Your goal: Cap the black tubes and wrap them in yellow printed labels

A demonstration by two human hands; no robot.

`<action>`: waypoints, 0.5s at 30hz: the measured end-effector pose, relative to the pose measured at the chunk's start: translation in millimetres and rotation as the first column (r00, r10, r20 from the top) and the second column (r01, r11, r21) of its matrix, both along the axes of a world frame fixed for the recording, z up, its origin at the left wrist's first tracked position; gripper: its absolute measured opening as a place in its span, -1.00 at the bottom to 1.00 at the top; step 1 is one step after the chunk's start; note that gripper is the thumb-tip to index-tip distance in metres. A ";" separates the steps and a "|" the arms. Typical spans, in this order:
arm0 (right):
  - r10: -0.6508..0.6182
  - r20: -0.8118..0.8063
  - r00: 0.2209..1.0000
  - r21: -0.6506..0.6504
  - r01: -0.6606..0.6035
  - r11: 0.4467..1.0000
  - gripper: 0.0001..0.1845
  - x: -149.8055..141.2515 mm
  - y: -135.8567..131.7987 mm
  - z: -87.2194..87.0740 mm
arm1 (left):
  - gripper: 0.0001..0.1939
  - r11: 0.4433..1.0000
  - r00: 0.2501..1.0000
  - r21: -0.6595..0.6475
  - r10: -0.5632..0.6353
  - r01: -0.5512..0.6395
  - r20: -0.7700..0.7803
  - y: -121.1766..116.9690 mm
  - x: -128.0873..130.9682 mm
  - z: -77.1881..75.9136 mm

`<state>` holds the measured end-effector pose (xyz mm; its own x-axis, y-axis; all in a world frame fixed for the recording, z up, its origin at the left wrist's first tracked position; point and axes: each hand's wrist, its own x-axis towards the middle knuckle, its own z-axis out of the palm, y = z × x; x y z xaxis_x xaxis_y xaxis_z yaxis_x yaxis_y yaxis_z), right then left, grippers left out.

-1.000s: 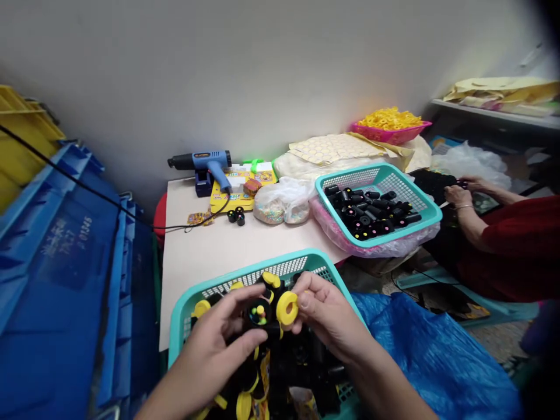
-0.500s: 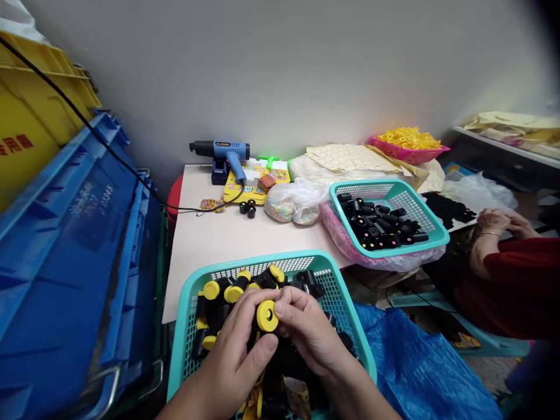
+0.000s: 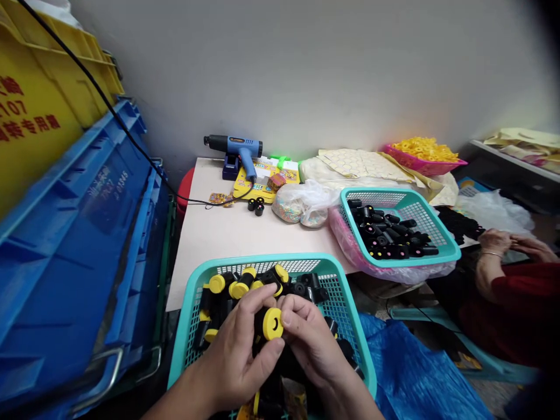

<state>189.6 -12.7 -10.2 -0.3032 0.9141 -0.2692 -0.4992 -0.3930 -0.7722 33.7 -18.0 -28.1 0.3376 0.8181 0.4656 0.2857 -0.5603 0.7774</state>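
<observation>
My left hand point(image 3: 234, 353) is closed around a short black tube point(image 3: 259, 322), its fingers behind and its thumb below. On the tube's end facing right sits a yellow cap point(image 3: 268, 326) with a round hole in the middle. Thumb and fingers of my right hand point(image 3: 312, 344) pinch the cap's right edge. Both hands are over a turquoise basket point(image 3: 271, 259). Several black tubes in it wear yellow caps point(image 3: 217, 284), while black pieces without yellow caps point(image 3: 301, 288) lie at its far right. Printed wrappers point(image 3: 294, 396) show low between my forearms.
A blue heat gun point(image 3: 245, 153) rests on a stand at the table's point(image 3: 210, 239) back. Bags of coloured beads point(image 3: 289, 204) lie near a second turquoise basket point(image 3: 452, 248) of black tubes. Blue crates point(image 3: 56, 262) flank the left. A co-worker's hands point(image 3: 496, 242) are at right.
The yellow cap was apart from the tube, with coloured bits visible inside; now it covers the tube's end. My right fingers stay on its edge. The view has shifted left.
</observation>
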 end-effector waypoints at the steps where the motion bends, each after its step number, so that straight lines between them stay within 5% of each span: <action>1: -0.010 0.012 1.000 0.010 0.010 1.000 -0.65 0.2 0.1 -0.2 | -0.38 1.000 1.000 0.001 0.009 -0.009 -0.002 -0.2 0.7 -0.8; 5: -0.050 0.079 0.996 0.102 0.041 0.994 -0.68 2.5 2.1 0.2 | -0.39 0.997 1.000 0.075 0.006 -0.006 -0.003 2.4 2.3 2.6; 8: 0.062 0.001 0.998 0.125 -0.062 0.990 -0.76 3.2 3.7 3.7 | -0.34 0.985 0.999 0.166 -0.037 0.039 -0.017 4.8 1.8 7.3; 11: 0.251 -0.091 0.964 0.147 -0.237 0.960 -0.53 -1.5 4.5 8.1 | -0.31 0.962 0.996 0.274 0.000 0.023 -0.085 4.3 0.6 7.2; 15: 0.208 -0.013 0.978 0.157 -0.204 0.966 -0.40 -12.2 3.1 8.2 | -0.43 0.955 0.990 0.286 -0.036 0.074 -0.135 2.2 -0.4 3.9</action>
